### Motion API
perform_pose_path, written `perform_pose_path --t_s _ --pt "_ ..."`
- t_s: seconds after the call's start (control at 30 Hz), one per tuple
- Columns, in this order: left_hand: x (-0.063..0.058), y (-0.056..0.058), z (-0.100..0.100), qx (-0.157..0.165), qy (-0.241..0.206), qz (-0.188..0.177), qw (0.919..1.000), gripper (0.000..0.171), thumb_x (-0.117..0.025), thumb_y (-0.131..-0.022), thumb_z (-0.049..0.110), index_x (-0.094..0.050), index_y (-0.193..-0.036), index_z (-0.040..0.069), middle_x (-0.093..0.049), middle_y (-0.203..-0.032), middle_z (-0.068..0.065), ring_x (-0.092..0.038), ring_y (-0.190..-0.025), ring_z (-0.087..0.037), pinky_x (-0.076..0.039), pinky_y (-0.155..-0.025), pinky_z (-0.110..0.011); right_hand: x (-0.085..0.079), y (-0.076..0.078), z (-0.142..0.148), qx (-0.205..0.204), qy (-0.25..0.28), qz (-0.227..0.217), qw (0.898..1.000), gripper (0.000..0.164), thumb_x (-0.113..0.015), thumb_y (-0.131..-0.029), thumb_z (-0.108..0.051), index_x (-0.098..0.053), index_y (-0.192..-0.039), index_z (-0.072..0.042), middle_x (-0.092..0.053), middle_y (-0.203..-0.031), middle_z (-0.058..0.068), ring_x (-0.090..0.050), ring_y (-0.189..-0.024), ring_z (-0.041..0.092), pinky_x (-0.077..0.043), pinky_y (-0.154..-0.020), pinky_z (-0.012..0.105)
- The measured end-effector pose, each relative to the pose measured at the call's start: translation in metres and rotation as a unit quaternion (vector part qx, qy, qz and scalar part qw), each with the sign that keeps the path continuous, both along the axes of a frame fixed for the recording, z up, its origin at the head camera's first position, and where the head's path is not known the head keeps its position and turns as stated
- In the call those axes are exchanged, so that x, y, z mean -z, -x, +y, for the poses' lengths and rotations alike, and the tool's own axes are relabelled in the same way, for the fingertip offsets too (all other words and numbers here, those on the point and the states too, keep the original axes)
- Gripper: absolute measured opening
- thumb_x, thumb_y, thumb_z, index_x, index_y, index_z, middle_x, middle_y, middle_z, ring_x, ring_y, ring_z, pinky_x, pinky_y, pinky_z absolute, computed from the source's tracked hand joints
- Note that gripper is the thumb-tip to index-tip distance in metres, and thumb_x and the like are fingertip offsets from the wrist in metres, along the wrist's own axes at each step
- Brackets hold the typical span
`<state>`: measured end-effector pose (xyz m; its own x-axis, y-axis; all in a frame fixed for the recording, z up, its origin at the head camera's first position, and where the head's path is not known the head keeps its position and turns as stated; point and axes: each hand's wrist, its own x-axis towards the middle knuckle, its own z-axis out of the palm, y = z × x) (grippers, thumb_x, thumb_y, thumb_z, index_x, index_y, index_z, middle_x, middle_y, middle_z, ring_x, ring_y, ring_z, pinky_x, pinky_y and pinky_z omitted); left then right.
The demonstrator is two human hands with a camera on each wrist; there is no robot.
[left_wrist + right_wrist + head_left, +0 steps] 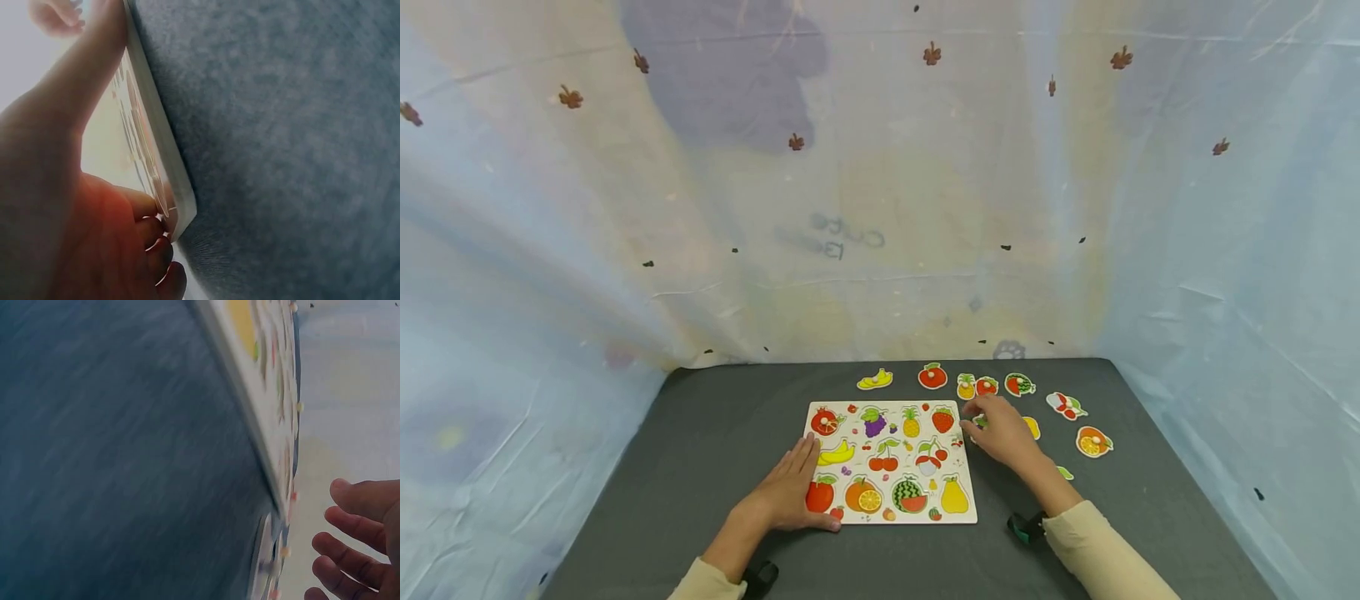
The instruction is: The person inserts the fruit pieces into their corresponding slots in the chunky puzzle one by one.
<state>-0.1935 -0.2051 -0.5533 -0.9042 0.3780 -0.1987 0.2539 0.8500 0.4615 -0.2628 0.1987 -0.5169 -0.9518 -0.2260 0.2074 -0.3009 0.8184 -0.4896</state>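
A white fruit puzzle board (898, 433) lies on the dark table, printed with grapes, bananas, cherries, a watermelon and other fruit. My left hand (788, 487) rests along the board's left edge with straight fingers, its thumb by the near left corner. In the left wrist view, fingertips (164, 253) meet the board's side. Just off the board's right edge hovers my right hand (1000, 433), fingers loosely bent. The right wrist view shows those fingers (350, 550) spread with nothing between them. Beneath this hand, a piece with green (979, 422) is partly hidden.
Behind the board lie a banana piece (875, 380), a round red fruit piece (932, 377), a pineapple piece (966, 387) and a watermelon piece (1019, 384). Farther right are a red-and-white fruit piece (1066, 406) and an orange piece (1093, 442). A patterned curtain (880, 208) encloses the table.
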Motion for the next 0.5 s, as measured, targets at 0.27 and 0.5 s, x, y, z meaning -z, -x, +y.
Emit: perform_pose_path --t_s 0.27,0.5 --pt "0.003 0.001 0.0 -0.002 -0.018 0.0 0.9998 0.151 -0.084 -0.067 0.083 -0.015 -0.17 -0.003 -0.008 -0.179 -0.023 -0.009 -0.165 -0.043 -0.012 -0.132 -0.062 0.009 -0.005 0.027 0.031 -0.017 -0.005 0.999 0.019 -0.084 -0.094 -0.018 -0.076 -0.109 -0.008 -0.068 -0.101 0.008 -0.063 -0.094 0.027 -0.057 -0.081 0.048" --pt "0.012 0.003 0.001 -0.008 -0.006 0.014 0.9998 0.149 -0.086 -0.067 0.081 -0.017 -0.17 -0.003 -0.009 -0.179 -0.021 -0.011 -0.165 -0.041 -0.017 -0.132 -0.061 0.018 -0.005 0.038 0.045 -0.03 -0.012 0.998 0.02 -0.083 -0.095 -0.02 -0.076 -0.109 -0.009 -0.064 -0.096 0.005 -0.058 -0.089 0.023 -0.053 -0.075 0.043"
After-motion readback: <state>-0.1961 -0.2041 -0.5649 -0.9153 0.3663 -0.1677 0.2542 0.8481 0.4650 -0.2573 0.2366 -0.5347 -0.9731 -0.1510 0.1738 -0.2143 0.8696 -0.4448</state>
